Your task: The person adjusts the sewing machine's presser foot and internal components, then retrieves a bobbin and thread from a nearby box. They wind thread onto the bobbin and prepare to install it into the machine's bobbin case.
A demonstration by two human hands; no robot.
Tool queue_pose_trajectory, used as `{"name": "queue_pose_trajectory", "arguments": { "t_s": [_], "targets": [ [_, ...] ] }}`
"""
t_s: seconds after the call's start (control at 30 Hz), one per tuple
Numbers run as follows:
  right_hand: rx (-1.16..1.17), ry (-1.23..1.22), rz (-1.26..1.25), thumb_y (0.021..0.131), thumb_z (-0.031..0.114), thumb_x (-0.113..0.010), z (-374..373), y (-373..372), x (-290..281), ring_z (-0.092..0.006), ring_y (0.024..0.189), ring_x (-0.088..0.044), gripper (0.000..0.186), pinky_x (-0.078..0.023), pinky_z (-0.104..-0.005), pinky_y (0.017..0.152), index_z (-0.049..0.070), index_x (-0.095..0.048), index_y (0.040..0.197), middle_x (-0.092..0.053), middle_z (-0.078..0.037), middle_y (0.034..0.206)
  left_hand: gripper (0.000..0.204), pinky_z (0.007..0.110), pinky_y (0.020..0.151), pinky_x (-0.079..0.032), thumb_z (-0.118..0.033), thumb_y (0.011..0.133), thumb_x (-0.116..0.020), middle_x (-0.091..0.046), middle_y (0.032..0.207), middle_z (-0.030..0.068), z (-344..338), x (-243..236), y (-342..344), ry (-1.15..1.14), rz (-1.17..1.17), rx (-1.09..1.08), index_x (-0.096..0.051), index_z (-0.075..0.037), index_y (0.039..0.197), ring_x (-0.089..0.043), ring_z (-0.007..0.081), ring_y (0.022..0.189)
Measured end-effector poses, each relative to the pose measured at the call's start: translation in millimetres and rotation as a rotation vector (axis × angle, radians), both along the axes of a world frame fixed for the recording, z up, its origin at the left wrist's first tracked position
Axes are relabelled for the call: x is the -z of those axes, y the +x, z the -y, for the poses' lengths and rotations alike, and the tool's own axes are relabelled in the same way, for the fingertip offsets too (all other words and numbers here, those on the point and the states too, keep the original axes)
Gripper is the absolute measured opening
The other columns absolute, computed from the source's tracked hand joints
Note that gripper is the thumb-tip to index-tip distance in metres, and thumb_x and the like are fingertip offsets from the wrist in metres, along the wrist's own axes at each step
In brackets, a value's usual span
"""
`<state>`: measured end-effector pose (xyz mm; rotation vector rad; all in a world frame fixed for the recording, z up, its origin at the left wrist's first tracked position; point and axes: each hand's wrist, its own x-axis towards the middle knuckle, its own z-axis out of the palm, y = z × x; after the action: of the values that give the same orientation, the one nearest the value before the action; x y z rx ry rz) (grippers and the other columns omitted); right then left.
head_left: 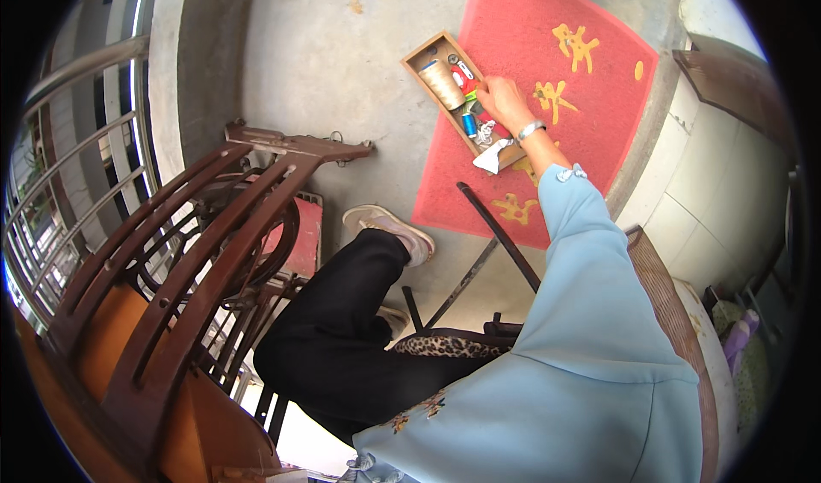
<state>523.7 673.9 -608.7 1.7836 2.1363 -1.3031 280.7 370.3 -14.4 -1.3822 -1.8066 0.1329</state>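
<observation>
Wooden box [425, 53] of sewing things sits on the floor, half on the red mat's [547, 107] left edge, holding a large beige thread spool [442, 82], a blue spool [469, 124] and small bits. Right hand [503, 103] reaches into the box beside the blue spool, fingers curled among the contents; actual grip cannot be made out. Left hand not visible; white cloth scrap [493, 156] hangs at the box's near end.
</observation>
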Motion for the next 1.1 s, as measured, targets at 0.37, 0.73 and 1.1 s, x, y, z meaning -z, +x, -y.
{"name": "queue_pose_trajectory", "arguments": {
  "t_s": [0.37, 0.73, 1.1],
  "targets": [
    [-0.258, 0.137, 0.115, 0.094, 0.017, -0.055, 89.2, 29.3, 18.8, -0.0424, 0.076, -0.069, 0.019, -0.055, -0.0538, 0.068, 0.009, -0.066, 0.107, -0.069, -0.021, 0.076, 0.041, 0.039, 0.065, -0.054, -0.033, 0.101, -0.06, -0.068, 0.101, 0.0205, 4.4, -9.7, -17.6, -0.124, -0.233, 0.093, -0.059, 0.003, 0.12, -0.068, 0.0325, 0.082],
    [-0.002, 0.169, 0.12, 0.09, 0.026, -0.067, 76.3, -32.1, 45.5, -0.0424, 0.079, -0.069, 0.025, -0.054, -0.0535, 0.069, 0.007, -0.066, 0.106, -0.07, -0.022, 0.079, 0.04, 0.041, 0.067, -0.054, -0.03, 0.101, -0.063, -0.068, 0.105, 0.0217, 9.1, 1.1, -11.7, 0.139, 0.076, 0.043, -0.059, 0.005, 0.121, -0.068, 0.0327, 0.085],
    [0.138, 0.107, 0.185, 0.086, 0.028, -0.073, 66.4, -49.8, 50.2, -0.0429, 0.082, -0.07, 0.026, -0.056, -0.0511, 0.073, 0.002, -0.073, 0.088, -0.071, -0.024, 0.085, 0.038, 0.044, 0.067, -0.053, -0.031, 0.102, -0.06, -0.068, 0.102, 0.0227, -20.0, -3.6, -6.5, -0.17, -0.244, 0.069, -0.06, 0.005, 0.114, -0.067, 0.0364, 0.083]
  ]
}}
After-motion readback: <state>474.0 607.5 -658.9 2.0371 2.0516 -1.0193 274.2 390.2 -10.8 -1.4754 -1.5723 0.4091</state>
